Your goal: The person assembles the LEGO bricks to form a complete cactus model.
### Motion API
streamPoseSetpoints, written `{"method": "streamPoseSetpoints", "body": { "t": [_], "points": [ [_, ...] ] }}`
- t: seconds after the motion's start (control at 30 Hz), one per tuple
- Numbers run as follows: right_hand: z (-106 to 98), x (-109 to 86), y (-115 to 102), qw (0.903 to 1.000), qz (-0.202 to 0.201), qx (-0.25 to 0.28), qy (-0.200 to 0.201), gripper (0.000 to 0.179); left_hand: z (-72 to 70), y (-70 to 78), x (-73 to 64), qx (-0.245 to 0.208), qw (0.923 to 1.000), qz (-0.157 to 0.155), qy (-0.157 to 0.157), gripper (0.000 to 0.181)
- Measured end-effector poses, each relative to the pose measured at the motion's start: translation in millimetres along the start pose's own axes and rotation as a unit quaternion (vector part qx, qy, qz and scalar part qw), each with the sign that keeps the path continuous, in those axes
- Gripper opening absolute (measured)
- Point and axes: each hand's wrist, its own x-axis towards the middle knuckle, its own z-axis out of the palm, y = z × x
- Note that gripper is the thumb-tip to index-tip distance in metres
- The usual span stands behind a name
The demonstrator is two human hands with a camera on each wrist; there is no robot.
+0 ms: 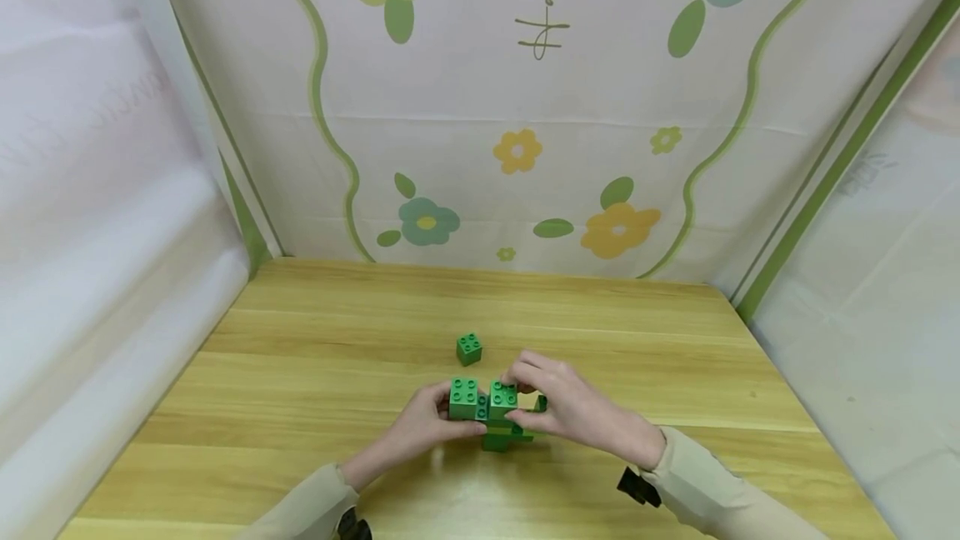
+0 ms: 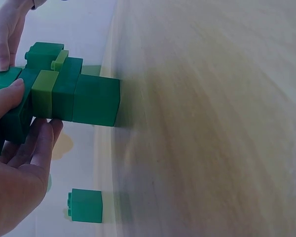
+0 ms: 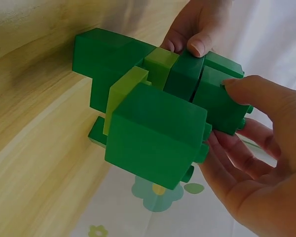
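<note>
A built-up stack of green toy building blocks (image 2: 93,100), with light green pieces (image 2: 45,89) between darker ones, stands upright at the near middle of the table. My left hand (image 1: 420,427) grips its upper left side, thumb in front and fingers behind. In the head view, two studded blocks sit side by side at the top. The right-hand studded block (image 3: 219,101) is pinched between the thumb and fingers of my right hand (image 1: 573,407). Another large green block (image 3: 155,136) juts from the stack on the right wrist camera's side.
A loose green block (image 1: 469,349) lies on the wooden table (image 1: 337,315) just beyond the stack. A white flowered cloth (image 1: 450,90) hangs behind the table's far edge, with similar cloth along both sides.
</note>
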Motion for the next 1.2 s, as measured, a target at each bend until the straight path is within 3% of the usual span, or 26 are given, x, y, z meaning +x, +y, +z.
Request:
{"method": "streamPoseSetpoints", "body": {
  "t": [0.6, 1.03, 1.2],
  "points": [
    [-2.6, 3.7, -2.6, 0.998, 0.037, 0.048, -0.016, 0.029, 0.1, -0.7, -0.5, 0.008, 1.0, 0.006, -0.001, 0.045],
    [-0.1, 4.1, -6.4, 0.9989, 0.043, 0.007, -0.016, 0.033, -0.5, 0.2, -1.0, 0.003, 1.0, 0.001, -0.001, 0.044],
    [0.4, 2.1, -5.4, 0.9996, 0.014, -0.023, -0.012, 0.035, -0.3, -0.1, -1.1, 0.001, 1.0, 0.003, -0.004, 0.044]
  ]
}}
